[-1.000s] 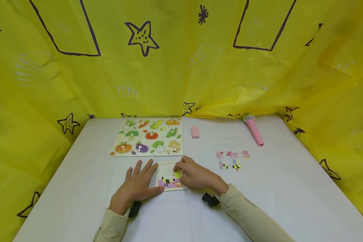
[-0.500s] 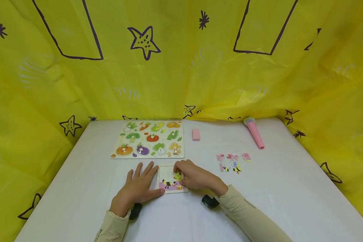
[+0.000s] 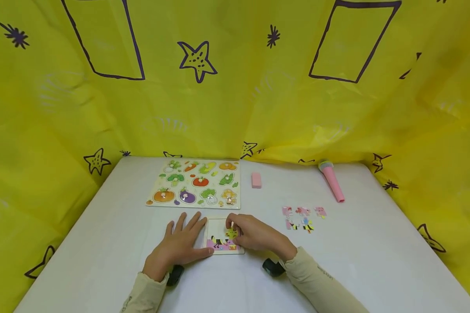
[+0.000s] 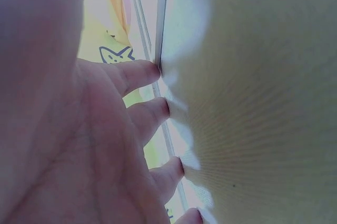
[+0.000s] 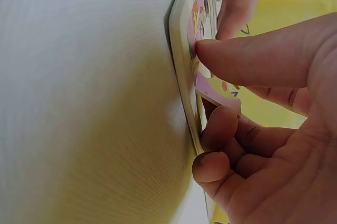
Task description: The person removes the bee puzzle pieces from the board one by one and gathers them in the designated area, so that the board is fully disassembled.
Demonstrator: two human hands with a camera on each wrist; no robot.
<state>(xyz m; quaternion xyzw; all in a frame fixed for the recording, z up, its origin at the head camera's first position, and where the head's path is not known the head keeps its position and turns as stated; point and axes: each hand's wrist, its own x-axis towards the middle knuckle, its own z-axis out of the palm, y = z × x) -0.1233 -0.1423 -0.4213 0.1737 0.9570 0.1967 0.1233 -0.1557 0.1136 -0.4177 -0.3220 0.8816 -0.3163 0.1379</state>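
In the head view, a small jigsaw tray [image 3: 216, 226] lies between the hands, with a bee picture on pink along its near side and bare board behind. My left hand [image 3: 179, 246] rests spread on the table, its thumb on the tray's near left corner and its index fingertip by the left edge. My right hand [image 3: 257, 234] pinches a yellow and pink puzzle piece [image 3: 232, 233] over the tray's right part. The right wrist view has this puzzle piece [image 5: 218, 97] tilted up from the tray, the thumb pressing at the pink picture. Fingers partly hide the piece.
Several loose puzzle pieces [image 3: 303, 211] lie on the table to the right. Behind the tray is a vegetable peg board [image 3: 193, 193], with a pink block [image 3: 256, 180] beside it. A pink toy microphone [image 3: 332, 182] lies farther right. Yellow cloth [image 3: 235, 104] encloses the table's back and sides.
The head view has tilted up slightly, so the table sits lower in it. My left hand stays put. My right hand keeps its pinch on the puzzle piece, with small finger shifts.
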